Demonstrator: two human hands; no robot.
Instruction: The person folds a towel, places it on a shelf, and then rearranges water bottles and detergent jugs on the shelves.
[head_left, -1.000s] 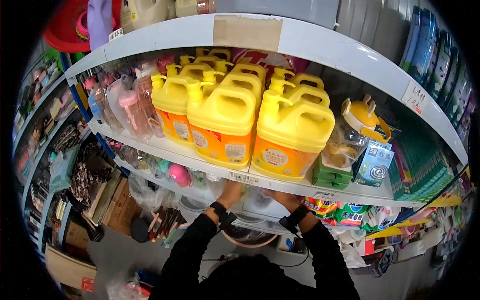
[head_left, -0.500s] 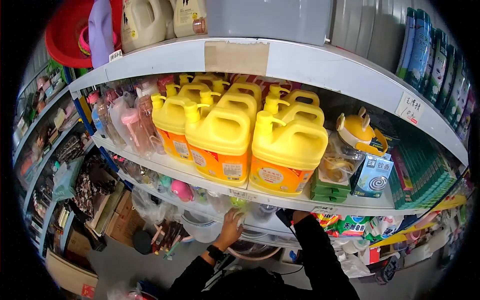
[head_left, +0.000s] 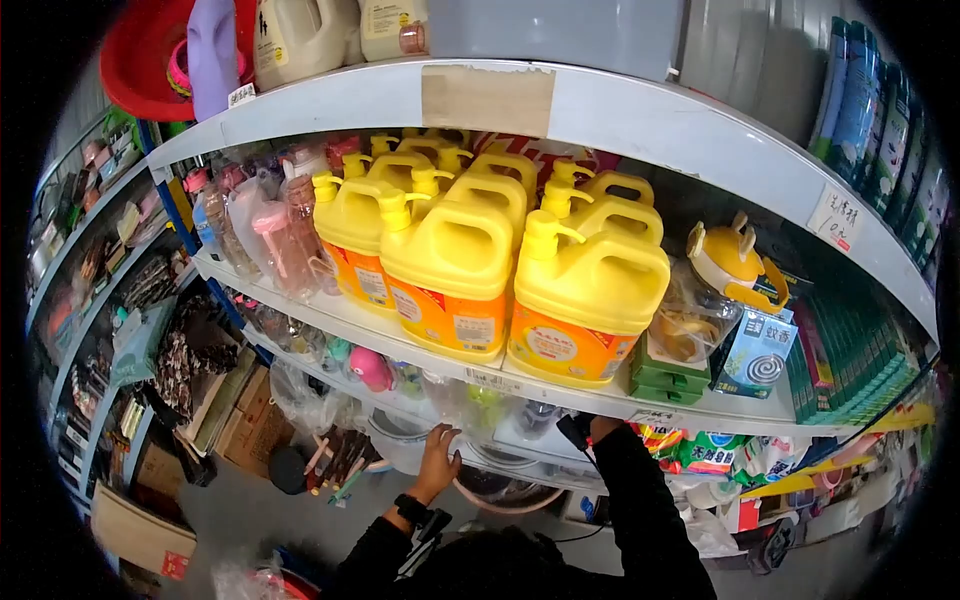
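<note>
My left hand (head_left: 437, 465), with a dark watch at the wrist, is at the front of the lower shelf (head_left: 408, 387). Its thumb and fingers are apart, and nothing shows between them. Just to its right is a clear plastic-wrapped cup with a green part (head_left: 487, 408). My right hand (head_left: 604, 428), mostly covered by its dark sleeve, is closed on a black handheld device (head_left: 575, 432) with a cable hanging from it. The device is below the upper shelf's edge, beside a clear container (head_left: 537, 418).
Yellow pump jugs (head_left: 590, 290) with orange labels fill the shelf above my hands. Pink bottles (head_left: 283, 245) stand left of them; a yellow-lidded cup (head_left: 728, 262) and a mosquito coil box (head_left: 757, 350) stand right. A basin (head_left: 508, 493) is below.
My left hand has drawn back to the left, away from the green-parted cup, and its fingers have parted. My right hand stays on the black device. The view has shifted slightly.
</note>
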